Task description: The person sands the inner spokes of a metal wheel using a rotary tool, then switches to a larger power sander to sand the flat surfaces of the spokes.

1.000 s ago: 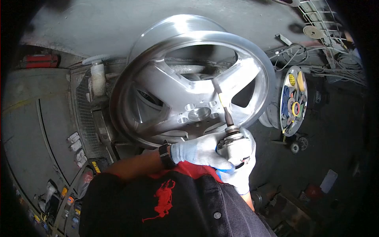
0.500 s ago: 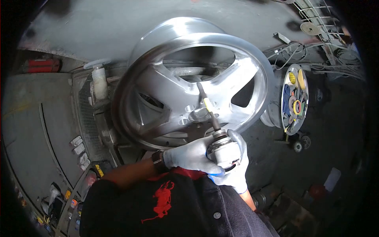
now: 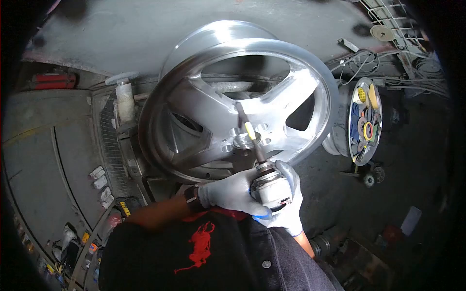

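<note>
1. L hand (image 3: 227,192), gloved, w/ watch (image 3: 193,199) at wrist, wrapped round L side of power tool (image 3: 273,191).
2. R hand (image 3: 292,213), also gloved, clasps its R side.
3. Tool's btwn torso (image 3: 233,252) & metal wheel (image 3: 211,109); shaft (image 3: 250,132) points over wheel face nr hub (image 3: 243,141), contact unclear.

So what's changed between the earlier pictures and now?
The dark-shafted silver power tool swung left over the silver spoked metal wheel. The white-gloved left hand and white-gloved right hand moved left with it. Nothing was grasped or released; the wheel stayed in place.
</note>
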Demonstrator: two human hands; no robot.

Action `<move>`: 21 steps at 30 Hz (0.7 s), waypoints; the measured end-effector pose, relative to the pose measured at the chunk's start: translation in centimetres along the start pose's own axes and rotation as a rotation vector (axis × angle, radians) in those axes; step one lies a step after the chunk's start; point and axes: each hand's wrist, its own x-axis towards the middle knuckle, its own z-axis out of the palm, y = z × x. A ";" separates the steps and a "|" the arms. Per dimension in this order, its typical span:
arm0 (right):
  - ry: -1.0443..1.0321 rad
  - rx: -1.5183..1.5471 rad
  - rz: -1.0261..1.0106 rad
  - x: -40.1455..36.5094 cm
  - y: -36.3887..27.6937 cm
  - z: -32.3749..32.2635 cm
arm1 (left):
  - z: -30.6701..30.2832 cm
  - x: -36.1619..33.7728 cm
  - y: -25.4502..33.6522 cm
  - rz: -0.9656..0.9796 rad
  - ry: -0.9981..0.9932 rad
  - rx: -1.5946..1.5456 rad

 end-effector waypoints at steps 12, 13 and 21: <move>0.110 -0.013 0.067 -0.6 0.1 -1.6 | 0.3 3.0 0.1 -0.010 -0.048 -0.008; 0.140 0.000 0.089 -0.8 0.4 -1.6 | 0.2 3.3 0.2 -0.017 -0.076 0.028; 0.052 0.087 0.039 -0.9 0.6 -0.2 | 0.2 0.8 -0.2 -0.038 0.013 0.068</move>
